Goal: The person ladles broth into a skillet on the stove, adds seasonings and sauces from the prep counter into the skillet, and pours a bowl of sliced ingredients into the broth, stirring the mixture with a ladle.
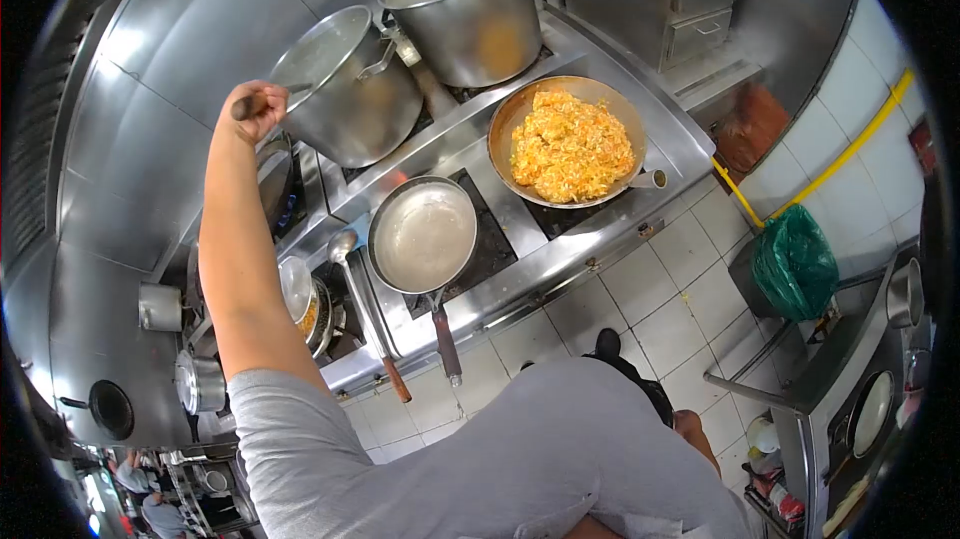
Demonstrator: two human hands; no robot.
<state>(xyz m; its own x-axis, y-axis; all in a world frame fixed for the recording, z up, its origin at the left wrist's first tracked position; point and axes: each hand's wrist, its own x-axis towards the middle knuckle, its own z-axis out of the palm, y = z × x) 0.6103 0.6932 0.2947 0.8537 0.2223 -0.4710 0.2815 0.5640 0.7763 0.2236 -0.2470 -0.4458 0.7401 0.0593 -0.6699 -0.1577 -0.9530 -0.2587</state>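
Observation:
My left hand [262, 107] is closed around a dark handle [242, 109], with a grey piece of it showing toward the rim of a tall steel pot [365, 109]; its far end cannot be made out. My right hand does not show. A light frying pan [422, 234] with thin pale liquid sits on the stove, its dark handle pointing toward my body. Beside it lies a long ladle [365, 304] with a wooden handle. Farther right, a wide pan [640, 144] holds a heap of orange-yellow shredded food [570, 149].
Another large pot [465, 24] of cloudy liquid stands behind. A dark pan [272, 184] sits over a blue flame at left, near a lidded pot [200, 382]. A bin with a green bag [795, 264] and a metal rack [790, 399] stand at right.

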